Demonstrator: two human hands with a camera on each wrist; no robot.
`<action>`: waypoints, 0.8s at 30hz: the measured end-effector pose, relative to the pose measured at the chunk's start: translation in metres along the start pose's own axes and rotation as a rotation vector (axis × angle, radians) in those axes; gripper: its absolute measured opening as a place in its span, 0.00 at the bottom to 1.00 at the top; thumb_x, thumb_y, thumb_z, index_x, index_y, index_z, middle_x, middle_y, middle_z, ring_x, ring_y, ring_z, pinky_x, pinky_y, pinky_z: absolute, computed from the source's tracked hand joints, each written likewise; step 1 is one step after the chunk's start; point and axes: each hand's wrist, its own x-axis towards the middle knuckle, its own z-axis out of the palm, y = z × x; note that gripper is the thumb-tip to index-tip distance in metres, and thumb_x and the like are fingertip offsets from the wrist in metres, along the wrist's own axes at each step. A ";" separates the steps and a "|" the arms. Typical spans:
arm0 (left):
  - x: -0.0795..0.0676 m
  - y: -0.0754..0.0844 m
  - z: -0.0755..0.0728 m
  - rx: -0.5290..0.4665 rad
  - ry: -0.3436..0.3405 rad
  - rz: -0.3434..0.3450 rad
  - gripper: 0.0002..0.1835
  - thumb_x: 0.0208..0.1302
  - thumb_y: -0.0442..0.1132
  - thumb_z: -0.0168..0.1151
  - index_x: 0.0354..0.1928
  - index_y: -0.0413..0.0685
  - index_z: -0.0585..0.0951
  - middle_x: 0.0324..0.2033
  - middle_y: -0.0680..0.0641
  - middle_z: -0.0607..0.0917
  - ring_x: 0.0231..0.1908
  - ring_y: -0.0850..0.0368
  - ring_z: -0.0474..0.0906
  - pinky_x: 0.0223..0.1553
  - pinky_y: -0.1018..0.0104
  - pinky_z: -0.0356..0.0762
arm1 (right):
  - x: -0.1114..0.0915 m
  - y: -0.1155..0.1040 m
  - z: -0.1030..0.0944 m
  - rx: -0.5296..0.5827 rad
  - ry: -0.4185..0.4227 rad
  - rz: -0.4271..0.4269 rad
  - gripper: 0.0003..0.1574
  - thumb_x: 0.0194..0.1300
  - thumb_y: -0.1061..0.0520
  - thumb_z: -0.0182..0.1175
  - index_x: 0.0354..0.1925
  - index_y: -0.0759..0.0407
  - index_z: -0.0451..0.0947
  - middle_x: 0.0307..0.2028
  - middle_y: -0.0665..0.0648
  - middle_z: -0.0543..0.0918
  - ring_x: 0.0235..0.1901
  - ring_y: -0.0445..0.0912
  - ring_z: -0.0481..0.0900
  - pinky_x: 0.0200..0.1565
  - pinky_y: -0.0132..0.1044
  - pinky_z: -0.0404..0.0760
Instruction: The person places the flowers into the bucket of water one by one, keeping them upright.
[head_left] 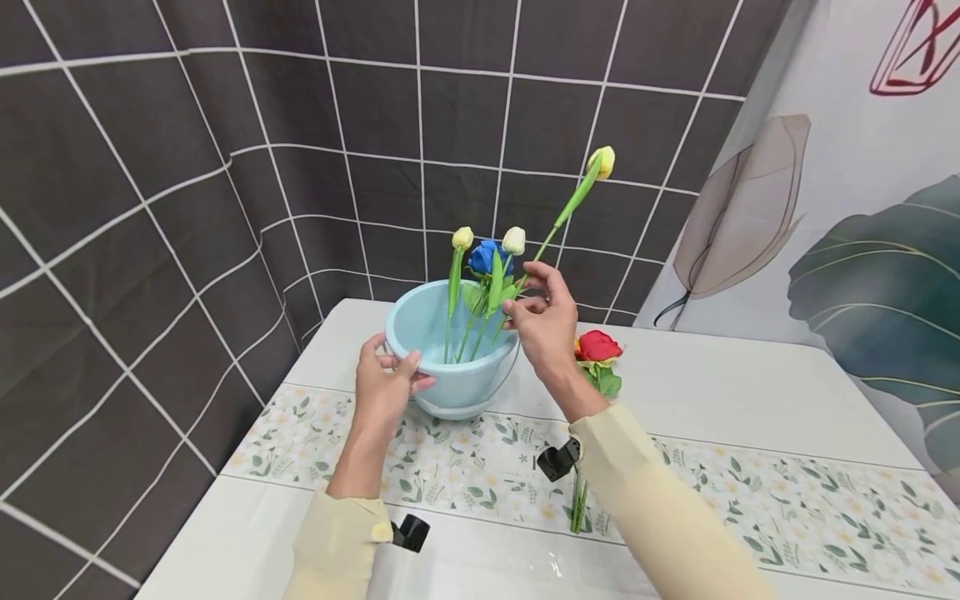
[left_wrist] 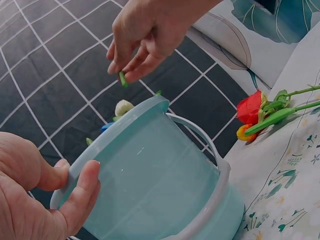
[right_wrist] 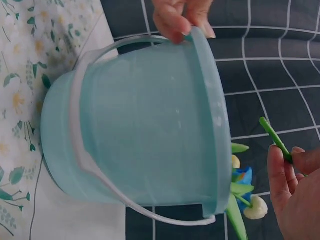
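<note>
My left hand [head_left: 386, 383] grips the near left rim of a light blue plastic bucket [head_left: 468, 382], with the thumb on one side of the rim and fingers on the other. Between its thumb and fingers my right hand [head_left: 546, 321] pinches the green stem of a yellow tulip [head_left: 576, 198], which slants up to the right above the bucket's right rim. The stem's cut end [right_wrist: 270, 131] shows in the right wrist view, outside the bucket. A blue rose [head_left: 486, 257], a white tulip [head_left: 513, 241] and another yellow tulip [head_left: 462, 239] stand in the bucket.
A red rose [head_left: 598, 345] and an orange-yellow tulip [left_wrist: 245, 132] lie on the table right of the bucket, partly under my right forearm. The bucket's pale handle [right_wrist: 80, 120] hangs down its side. Dark tiled cloth [head_left: 360, 108] rises behind the white table [head_left: 750, 375].
</note>
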 end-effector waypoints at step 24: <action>0.000 -0.002 0.000 -0.048 0.003 0.035 0.36 0.70 0.31 0.53 0.74 0.45 0.49 0.44 0.38 0.65 0.34 0.53 0.83 0.41 0.71 0.88 | -0.002 0.024 0.022 -0.221 -0.031 -0.125 0.32 0.54 0.76 0.63 0.56 0.62 0.73 0.43 0.67 0.78 0.32 0.49 0.81 0.31 0.32 0.87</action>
